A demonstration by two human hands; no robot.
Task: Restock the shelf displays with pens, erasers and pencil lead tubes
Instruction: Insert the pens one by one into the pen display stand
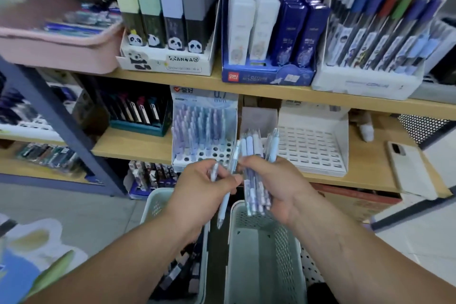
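Note:
My right hand (276, 185) grips a bundle of pale blue and lilac pens (255, 168), tips up, in front of the middle shelf. My left hand (204, 187) pinches a single pale blue pen (223, 207) that hangs down beside the bundle. Just behind my hands stands a 0.7 mm pen display (204, 131), its back rows filled with matching pens and several front holes bare. To its right sits a white slotted display tray (313, 148) with nothing in it.
Two pale green perforated baskets (261, 254) stand below my hands; the left basket (158, 202) holds dark packets. The upper shelf carries a pink bin (56, 52), panda boxes (165, 22), blue boxes (269, 32) and pen racks (375, 39). A phone (407, 168) lies on the shelf at right.

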